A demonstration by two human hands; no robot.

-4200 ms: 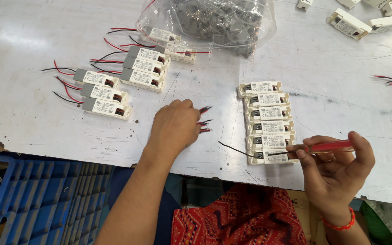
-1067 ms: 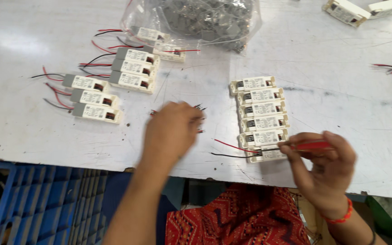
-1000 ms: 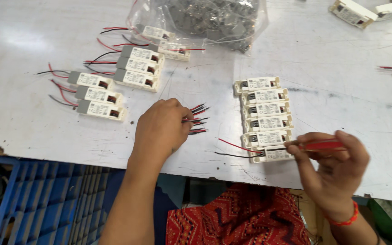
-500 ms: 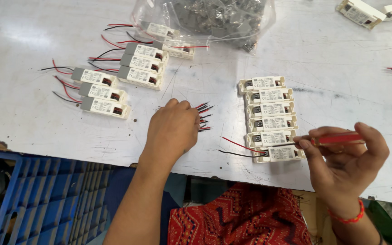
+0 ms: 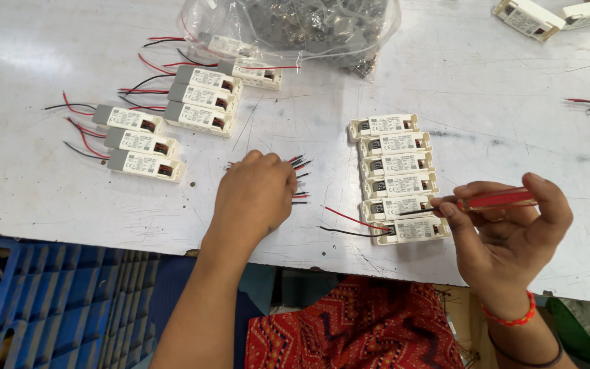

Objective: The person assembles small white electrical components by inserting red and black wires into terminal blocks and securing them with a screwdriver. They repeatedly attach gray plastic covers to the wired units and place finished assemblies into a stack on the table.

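- The red-handled screwdriver (image 5: 496, 199) is pinched in the right hand (image 5: 507, 236), its long axis level and pointing left, with the tip at the nearest white module (image 5: 410, 229) (bottom of the column).
- The left hand (image 5: 254, 195) is curled over loose wire pieces (image 5: 300, 179), seemingly gripping some; it lies well left of that module.

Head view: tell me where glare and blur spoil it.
Head view: glare whitens the table at upper left; the clear bag shines, blurring its contents; the left hand, right hand and white boxes are sharp, with soft shadows.
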